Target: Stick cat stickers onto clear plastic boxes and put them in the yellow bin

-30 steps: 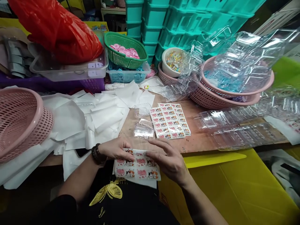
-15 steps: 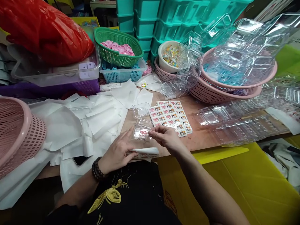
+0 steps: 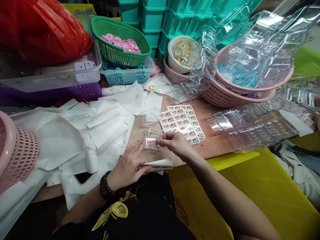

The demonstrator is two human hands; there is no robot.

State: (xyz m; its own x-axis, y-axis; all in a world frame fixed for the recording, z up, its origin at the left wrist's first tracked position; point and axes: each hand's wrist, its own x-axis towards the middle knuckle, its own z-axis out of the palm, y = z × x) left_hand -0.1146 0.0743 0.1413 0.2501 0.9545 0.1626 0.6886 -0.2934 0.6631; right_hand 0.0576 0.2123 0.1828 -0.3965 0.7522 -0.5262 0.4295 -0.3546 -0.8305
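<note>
My left hand (image 3: pixel 130 165) pinches a curled sticker sheet (image 3: pixel 160 164) at the table's near edge, with one finger stretched toward a small clear plastic box (image 3: pixel 151 141). My right hand (image 3: pixel 175 144) has its fingertips closed at the right edge of that box, where a pink sticker (image 3: pixel 150 143) lies on the clear plastic. A second small clear box (image 3: pixel 150 116) sits just behind it. A flat sheet of cat stickers (image 3: pixel 182 123) lies on the wooden table (image 3: pixel 212 146) to the right of the boxes.
White backing papers (image 3: pixel 100 130) cover the table's left half. A pink basket (image 3: pixel 15 150) stands far left. Behind are a green basket of pink discs (image 3: pixel 120 43), a white bowl (image 3: pixel 181 55), pink baskets of clear packaging (image 3: pixel 245 76) and a row of clear trays (image 3: pixel 250 130). A yellow crate (image 3: pixel 255 193) sits below.
My right hand left the sticker sheet and moved up to the small clear box, where a pink sticker now lies. My left hand keeps the sheet, now curled at the table edge.
</note>
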